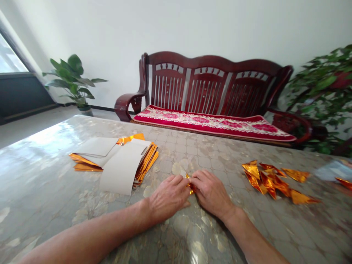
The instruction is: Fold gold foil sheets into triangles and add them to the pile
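Note:
Near the middle of the table, my left hand (172, 194) and my right hand (210, 189) meet over a small piece of gold foil paper (190, 186). Fingers of both hands are closed on it from either side, and they hide most of its shape. To the left lies a stack of gold foil paper sheets (145, 161), with pale backs turned up on several of them. A loose pile of folded gold foil pieces (271, 179), pointed and creased, rests on the right.
A patterned glossy cover lies over the table (55, 205). At the far right edge is a clear plastic bag (334, 172) beside more gold foil. Beyond the table stand a dark wooden bench (206, 88) with a red runner, a potted plant (73, 79) and leafy greenery (327, 91).

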`<action>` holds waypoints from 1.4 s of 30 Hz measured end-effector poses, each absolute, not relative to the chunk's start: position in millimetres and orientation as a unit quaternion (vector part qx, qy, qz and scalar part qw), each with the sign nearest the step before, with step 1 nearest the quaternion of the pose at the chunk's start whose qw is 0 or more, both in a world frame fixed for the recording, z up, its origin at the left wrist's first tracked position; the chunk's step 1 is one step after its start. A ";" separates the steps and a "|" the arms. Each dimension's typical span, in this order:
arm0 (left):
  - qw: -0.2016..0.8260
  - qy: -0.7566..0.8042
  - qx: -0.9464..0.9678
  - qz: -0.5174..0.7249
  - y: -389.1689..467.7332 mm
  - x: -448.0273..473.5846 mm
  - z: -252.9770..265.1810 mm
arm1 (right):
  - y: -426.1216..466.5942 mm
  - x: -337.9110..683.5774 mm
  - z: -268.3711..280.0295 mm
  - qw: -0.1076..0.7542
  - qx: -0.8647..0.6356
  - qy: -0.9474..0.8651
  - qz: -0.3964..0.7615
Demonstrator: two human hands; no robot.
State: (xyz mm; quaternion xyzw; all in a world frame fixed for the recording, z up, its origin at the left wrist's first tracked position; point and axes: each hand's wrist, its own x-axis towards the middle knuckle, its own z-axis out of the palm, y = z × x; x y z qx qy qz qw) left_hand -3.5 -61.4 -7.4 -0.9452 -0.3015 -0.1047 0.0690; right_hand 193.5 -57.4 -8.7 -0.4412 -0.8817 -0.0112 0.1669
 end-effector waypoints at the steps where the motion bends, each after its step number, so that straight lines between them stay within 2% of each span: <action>1: 0.071 -0.300 -0.946 -0.101 -61.3 -4.0 -6.9 | -57.6 193.7 -8.3 0.173 -0.436 -0.883 -0.013; 7: 0.055 -0.301 -0.948 -0.087 -49.0 -19.4 -5.9 | -59.2 195.3 -7.6 0.181 -0.443 -0.878 -0.032; 15: -0.065 -0.328 -0.926 -0.173 -38.7 -24.8 -17.3 | -51.8 193.7 -16.3 0.208 -0.485 -0.849 0.003; 30: -0.061 -0.302 -0.946 -0.101 -52.9 -23.7 -3.5 | -39.4 188.1 -16.4 0.206 -0.534 -0.815 0.094; 42: -0.062 -0.336 -0.932 -0.120 -44.5 -29.8 -6.7 | -46.2 190.3 -19.2 0.230 -0.533 -0.813 0.053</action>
